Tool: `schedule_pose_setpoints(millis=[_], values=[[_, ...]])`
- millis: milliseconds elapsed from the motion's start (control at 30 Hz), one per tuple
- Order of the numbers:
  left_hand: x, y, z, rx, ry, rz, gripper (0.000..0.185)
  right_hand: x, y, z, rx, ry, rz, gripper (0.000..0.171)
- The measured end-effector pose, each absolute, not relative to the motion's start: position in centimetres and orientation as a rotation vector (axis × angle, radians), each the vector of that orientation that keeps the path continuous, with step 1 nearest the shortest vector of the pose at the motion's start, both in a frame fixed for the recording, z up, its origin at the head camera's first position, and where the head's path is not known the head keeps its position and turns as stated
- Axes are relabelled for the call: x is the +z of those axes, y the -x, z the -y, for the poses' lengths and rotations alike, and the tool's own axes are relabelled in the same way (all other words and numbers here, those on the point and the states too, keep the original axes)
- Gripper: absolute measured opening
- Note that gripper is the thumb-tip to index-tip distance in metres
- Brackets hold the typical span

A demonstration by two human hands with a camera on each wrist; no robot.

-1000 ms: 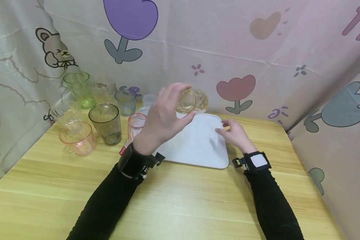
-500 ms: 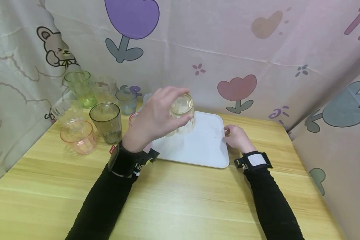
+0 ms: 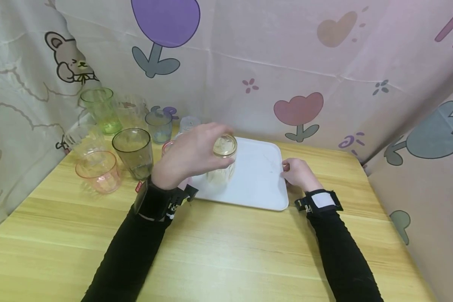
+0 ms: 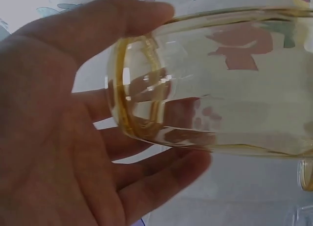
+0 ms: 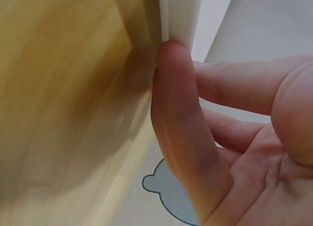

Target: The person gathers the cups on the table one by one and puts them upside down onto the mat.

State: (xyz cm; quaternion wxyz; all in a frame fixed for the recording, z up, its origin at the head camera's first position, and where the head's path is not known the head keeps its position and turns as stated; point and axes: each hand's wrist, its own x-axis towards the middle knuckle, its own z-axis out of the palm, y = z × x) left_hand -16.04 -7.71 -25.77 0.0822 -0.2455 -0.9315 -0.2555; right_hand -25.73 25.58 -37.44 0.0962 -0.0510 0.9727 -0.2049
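My left hand (image 3: 194, 153) grips a pale amber drinking glass (image 3: 226, 163) around its base. The glass is upside down, base uppermost, low over the left part of a white tray (image 3: 258, 176). In the left wrist view the fingers and thumb wrap the base of the glass (image 4: 234, 89), and its mouth runs out of frame. My right hand (image 3: 300, 174) is at the tray's right edge. The right wrist view has a fingertip pressed to the tray's rim (image 5: 180, 20), with the other fingers bent close by.
Left of the tray stand a smoky grey glass (image 3: 134, 153), a pink-rimmed bowl-like glass (image 3: 100, 174), a tall green glass (image 3: 102, 111), a bluish glass (image 3: 160, 128) and clear ones. A pink glass (image 3: 167, 147) is mostly hidden behind my left hand. A patterned curtain (image 3: 230, 54) backs the table.
My left hand has lowered the amber glass toward the tray and left, turning it from tilted to upside down. My right hand has come in and closed at the tray's right edge.
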Motion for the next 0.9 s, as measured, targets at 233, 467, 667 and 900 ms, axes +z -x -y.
schedule_pose_setpoints(millis=[233,467,667,900], values=[[-26.1,16.4,7.7,-0.715,0.747,2.914,0.055,-37.5,25.9,-25.6,-0.611,0.16,-2.873,0.048],[-26.8,16.9,7.6,-0.701,0.736,2.967,0.054,-37.5,25.8,-25.6,-0.599,0.164,-2.879,0.048],[-27.0,17.2,7.6,-0.699,0.715,2.999,0.053,-37.6,25.9,-25.6,-0.599,0.149,-2.872,0.048],[-27.2,17.5,7.6,-0.698,0.669,3.049,0.056,-37.6,25.9,-25.6,-0.599,0.147,-2.871,0.049]])
